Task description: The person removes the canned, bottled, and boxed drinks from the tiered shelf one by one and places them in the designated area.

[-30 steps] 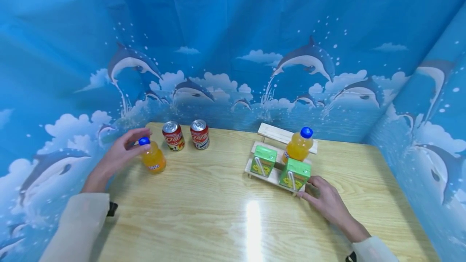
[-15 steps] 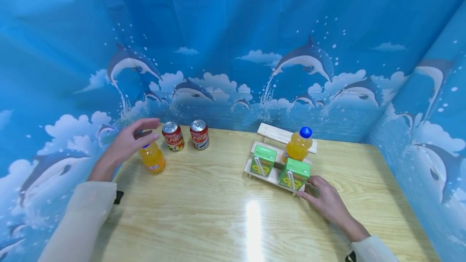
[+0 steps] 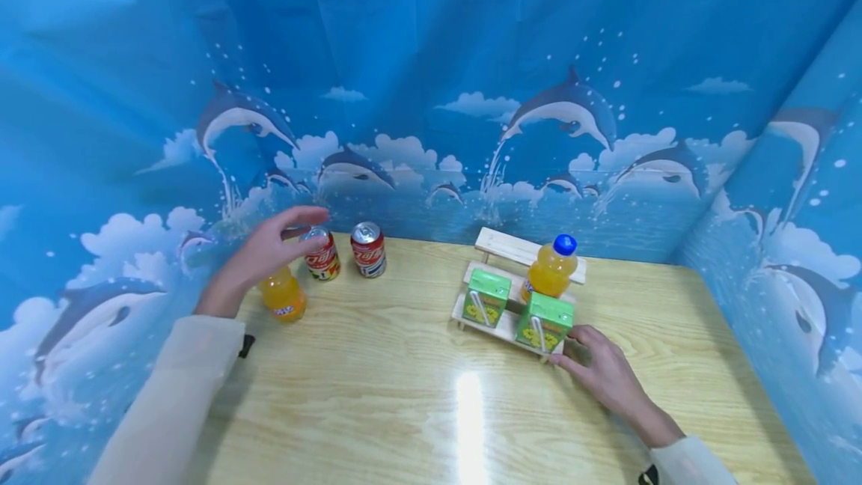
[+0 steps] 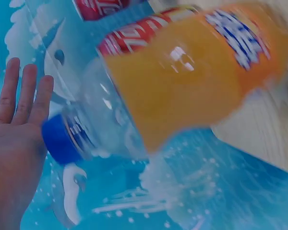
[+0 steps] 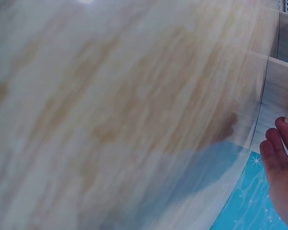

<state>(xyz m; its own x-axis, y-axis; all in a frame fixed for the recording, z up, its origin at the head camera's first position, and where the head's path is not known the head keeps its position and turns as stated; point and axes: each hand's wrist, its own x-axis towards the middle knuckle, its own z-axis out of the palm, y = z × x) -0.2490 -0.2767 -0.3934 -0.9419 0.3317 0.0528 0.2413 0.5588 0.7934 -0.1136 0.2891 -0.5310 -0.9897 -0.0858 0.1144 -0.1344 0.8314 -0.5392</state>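
My left hand (image 3: 272, 249), fingers apart and thumb spread, hovers over an orange soda bottle (image 3: 283, 299) and reaches to a red soda can (image 3: 323, 260), overlapping its top in the head view. In the left wrist view that bottle (image 4: 182, 86) fills the middle, its blue cap beside the straight fingers. A second soda can (image 3: 369, 254) stands just right of the first. My right hand (image 3: 609, 376) holds the right end of a small stepped wooden rack (image 3: 512, 247), thumb at its front corner. Two green juice boxes (image 3: 486, 298) occupy the lower step, with another orange soda bottle (image 3: 554, 272) behind them.
A wooden table (image 3: 377, 395) carries everything. Blue dolphin-print sheeting (image 3: 417, 96) rises along its back and both sides, close behind the cans and the rack.
My left hand has left the orange soda bottle's cap and moved right and slightly away from me, over to the nearer red can. The bottle stays standing. My right hand keeps its place.
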